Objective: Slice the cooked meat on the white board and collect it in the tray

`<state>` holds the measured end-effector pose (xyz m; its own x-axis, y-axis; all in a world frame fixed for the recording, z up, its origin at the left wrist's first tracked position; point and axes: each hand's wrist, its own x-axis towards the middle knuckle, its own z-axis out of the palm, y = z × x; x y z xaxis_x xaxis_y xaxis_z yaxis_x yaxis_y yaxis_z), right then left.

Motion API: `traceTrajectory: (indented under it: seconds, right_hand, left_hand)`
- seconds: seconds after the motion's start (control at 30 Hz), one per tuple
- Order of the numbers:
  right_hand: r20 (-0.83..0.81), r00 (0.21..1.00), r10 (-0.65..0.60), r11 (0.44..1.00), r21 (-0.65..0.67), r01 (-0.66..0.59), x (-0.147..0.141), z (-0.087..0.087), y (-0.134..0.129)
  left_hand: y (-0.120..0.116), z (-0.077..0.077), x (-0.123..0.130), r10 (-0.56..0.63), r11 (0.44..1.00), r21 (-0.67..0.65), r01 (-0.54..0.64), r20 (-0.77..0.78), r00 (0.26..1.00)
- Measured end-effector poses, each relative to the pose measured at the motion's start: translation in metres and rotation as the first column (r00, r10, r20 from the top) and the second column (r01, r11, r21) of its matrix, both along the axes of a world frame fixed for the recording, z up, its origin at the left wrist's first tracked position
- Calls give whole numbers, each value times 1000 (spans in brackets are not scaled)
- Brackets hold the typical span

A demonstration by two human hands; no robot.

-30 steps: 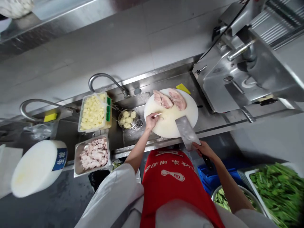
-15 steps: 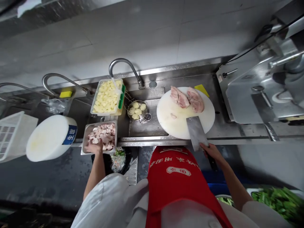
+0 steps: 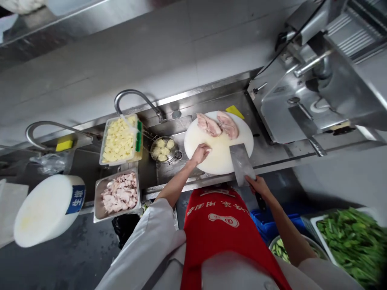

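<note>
My right hand [image 3: 257, 186] is closed round the handle of a cleaver [image 3: 240, 163], whose broad blade lies over the near right edge of the round white cutting board [image 3: 217, 165]. At the board's left side, my left hand [image 3: 200, 154] is closed, its fingertips pinched on a small scrap of meat [image 3: 209, 150]. Beyond both hands, a slab of raw meat [image 3: 208, 125] rests on the board, with a second slab [image 3: 227, 125] to its right. A steel tray of cut meat pieces [image 3: 96, 201] stands on the counter edge to the left.
Water runs from a faucet [image 3: 137, 93] into a tub of pale chunks [image 3: 119, 141]. A strainer bowl [image 3: 152, 155] with several pale pieces sits in the sink. Left stands another thick board [image 3: 45, 213]; right, a metal slicing machine [image 3: 281, 108]. Leafy greens [image 3: 350, 241] fill a crate below.
My left hand has left the meat tray and moved right to the cutting board, closing on the small scrap. The cleaver stays in my right hand. The view has shifted.
</note>
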<state>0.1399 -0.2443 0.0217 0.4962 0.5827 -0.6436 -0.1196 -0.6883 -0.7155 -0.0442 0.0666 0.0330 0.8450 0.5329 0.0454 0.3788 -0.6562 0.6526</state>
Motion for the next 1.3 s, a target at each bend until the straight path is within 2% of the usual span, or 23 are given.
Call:
traceTrajectory:
  seconds: [0.13,0.23,0.33,0.4,0.43,0.5,0.57,0.6,0.7,0.8,0.9,1.0,1.17,1.3]
  right_hand:
    - [-100,994,-33,998,46,37,0,-2,-6]
    - [-122,991,-53,998,36,58,-4,-5,0]
    - [-152,987,-46,997,49,54,-14,-7,13]
    - [-179,983,-32,997,70,46,-24,-8,23]
    - [-186,982,-21,996,82,37,-30,-8,28]
    - [-186,982,-3,995,102,23,-43,-7,38]
    - [-175,984,-7,993,115,28,-56,-7,47]
    - [-167,986,-21,992,120,42,-62,-7,51]
    - [-137,987,-81,987,125,98,-77,-10,60]
    - [-115,985,-131,983,115,144,-87,-12,65]
    - [-94,980,-178,977,99,187,-93,-13,65]
    - [-75,971,-227,969,81,233,-93,-12,65]
    - [-81,964,-252,964,65,258,-82,-11,64]
    - [-105,964,-246,965,66,253,-74,-10,58]
  left_hand:
    - [-52,-8,6,104,991,-94,-98,61,993]
    - [-88,-9,3,248,957,-173,-233,75,966]
    - [-98,-2,-10,426,883,-247,-399,64,903]
    - [-93,5,-20,498,857,-208,-471,97,862]
    - [-89,8,-25,487,870,-152,-469,116,866]
    - [-82,13,-30,370,928,-2,-372,96,924]
    - [-79,13,-30,178,976,132,-172,-32,983]
    - [-79,12,-29,83,982,179,-62,-113,990]
    - [-83,3,-26,-135,937,270,221,-306,943]
    - [-84,-6,-26,-210,890,311,333,-367,906]
    - [-81,-8,-29,-235,885,306,351,-357,904]
    - [-73,-5,-36,-244,902,273,333,-314,918]
    - [-62,-4,-36,-143,962,216,165,-116,983]
    - [-62,-9,-11,-53,990,125,57,-35,998]
